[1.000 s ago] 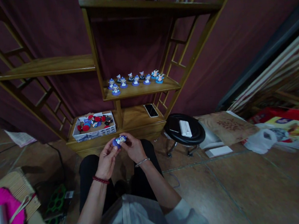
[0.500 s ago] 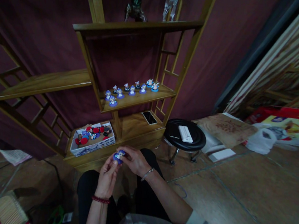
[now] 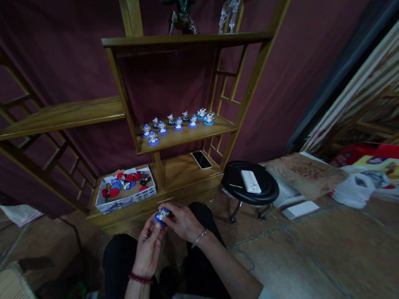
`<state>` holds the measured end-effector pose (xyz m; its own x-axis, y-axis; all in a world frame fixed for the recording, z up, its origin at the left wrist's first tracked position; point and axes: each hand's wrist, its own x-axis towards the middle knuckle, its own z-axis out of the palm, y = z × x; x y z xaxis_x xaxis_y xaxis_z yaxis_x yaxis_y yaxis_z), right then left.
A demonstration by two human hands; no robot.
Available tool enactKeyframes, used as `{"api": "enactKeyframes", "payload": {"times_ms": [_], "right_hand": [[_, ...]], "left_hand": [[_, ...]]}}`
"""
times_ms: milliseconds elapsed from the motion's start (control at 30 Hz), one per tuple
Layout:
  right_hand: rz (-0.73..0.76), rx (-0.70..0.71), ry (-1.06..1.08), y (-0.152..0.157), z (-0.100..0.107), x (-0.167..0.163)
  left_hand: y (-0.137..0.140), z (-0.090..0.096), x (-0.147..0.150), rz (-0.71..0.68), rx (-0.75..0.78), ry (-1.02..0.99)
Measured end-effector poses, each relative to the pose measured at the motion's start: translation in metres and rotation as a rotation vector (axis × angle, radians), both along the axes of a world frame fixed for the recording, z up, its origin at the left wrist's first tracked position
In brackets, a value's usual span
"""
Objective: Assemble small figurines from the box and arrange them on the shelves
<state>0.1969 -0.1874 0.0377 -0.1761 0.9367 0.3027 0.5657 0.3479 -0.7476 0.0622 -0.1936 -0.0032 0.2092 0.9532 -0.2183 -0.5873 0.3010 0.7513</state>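
Observation:
Between my two hands is a small purple-haired figurine (image 3: 162, 214) on a round purple base, held above my knees. My left hand (image 3: 148, 245) grips the base from the lower left, thumb on its edge. From the right, my right hand (image 3: 181, 220) pinches the figurine's head side with thumb and fingers. Ahead, on the wooden shelf (image 3: 183, 137), stand several similar purple figurines (image 3: 178, 124), small dark-dressed ones behind them and two blue-based figurines (image 3: 208, 119) at the right. A white cardboard box (image 3: 129, 201) on the lower ledge holds more figurines, jumbled, many of them red.
A phone (image 3: 201, 160) lies on the lower ledge. The round black stool (image 3: 266, 185) carries a white device (image 3: 250, 181) and a dark flat object. Two statues (image 3: 183, 9) stand on the upper shelf. Plastic bags (image 3: 355, 190) and a white box (image 3: 300, 209) lie on the floor at right.
The view has shifted slightly, so everything sits a little lower. The figurine has turned a bit between my fingers, its head now more upright. Both hands keep hold of it.

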Motion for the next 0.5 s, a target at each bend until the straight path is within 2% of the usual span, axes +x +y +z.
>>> {"api": "enactKeyframes", "payload": {"times_ms": [500], "right_hand": [[-0.116, -0.058, -0.045, -0.0026, 0.0061, -0.0099]], "left_hand": [[-0.0026, 0.0053, 0.0016, 0.053, 0.086, 0.096]]}}
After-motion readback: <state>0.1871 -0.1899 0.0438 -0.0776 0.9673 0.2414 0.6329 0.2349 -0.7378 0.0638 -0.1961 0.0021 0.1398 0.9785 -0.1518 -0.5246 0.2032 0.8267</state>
